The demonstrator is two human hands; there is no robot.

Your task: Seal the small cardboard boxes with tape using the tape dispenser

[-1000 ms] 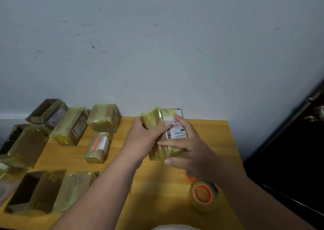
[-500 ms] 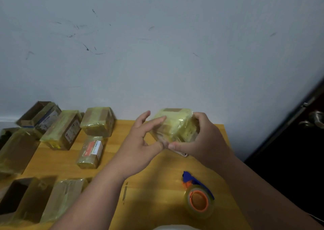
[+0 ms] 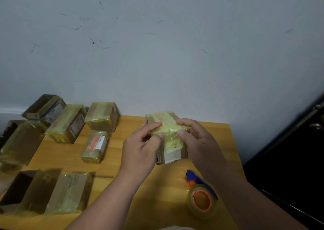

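While both hands pinch it above the table (image 3: 219, 142), left hand (image 3: 140, 150) and right hand (image 3: 198, 142) hold the taped box (image 3: 166, 133); probably light, stiff, slick film; grip the edges.

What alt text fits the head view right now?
Both hands, left hand and right hand, grip a small tape-wrapped cardboard box above a yellow wooden table. An orange-cored clear tape dispenser lies near the right forearm; more taped cardboard boxes sit left.
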